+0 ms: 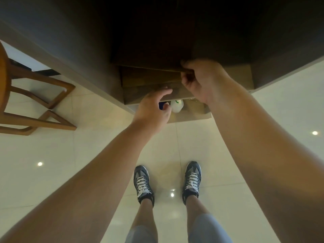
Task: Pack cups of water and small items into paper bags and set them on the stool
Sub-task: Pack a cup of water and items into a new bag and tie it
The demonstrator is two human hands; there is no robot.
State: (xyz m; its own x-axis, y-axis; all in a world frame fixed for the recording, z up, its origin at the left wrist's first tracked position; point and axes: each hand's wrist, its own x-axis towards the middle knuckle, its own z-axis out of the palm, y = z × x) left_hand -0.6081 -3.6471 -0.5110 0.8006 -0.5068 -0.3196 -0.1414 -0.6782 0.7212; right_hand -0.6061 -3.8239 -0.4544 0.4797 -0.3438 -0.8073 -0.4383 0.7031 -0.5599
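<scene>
At the near edge of the counter (70,41), your right hand's (201,81) fingers (186,74) are pinched on the top lip of the paper bag (150,76). They lift it, most likely to hold the mouth wide for the other hand. Your left hand (152,109) hovers just in front of that mouth, its fingers (165,91) loosely spread and a little curled, gripping nothing that shows. The forefinger reaches toward the bag's lower flap, though you cannot tell whether it touches. Just past those fingers, in the shadow at the mouth, is a white cup (177,106) with a green mark. Beside it is a small blue item (162,104), half hidden by your hand. Whether the two are fully inside the bag is unclear. The bag seems to lie on its side with its opening toward you, which suits loading from where you stand. The stool (35,102) stands well apart on your left, so the packing looks unfinished and the carry across is not yet done.
</scene>
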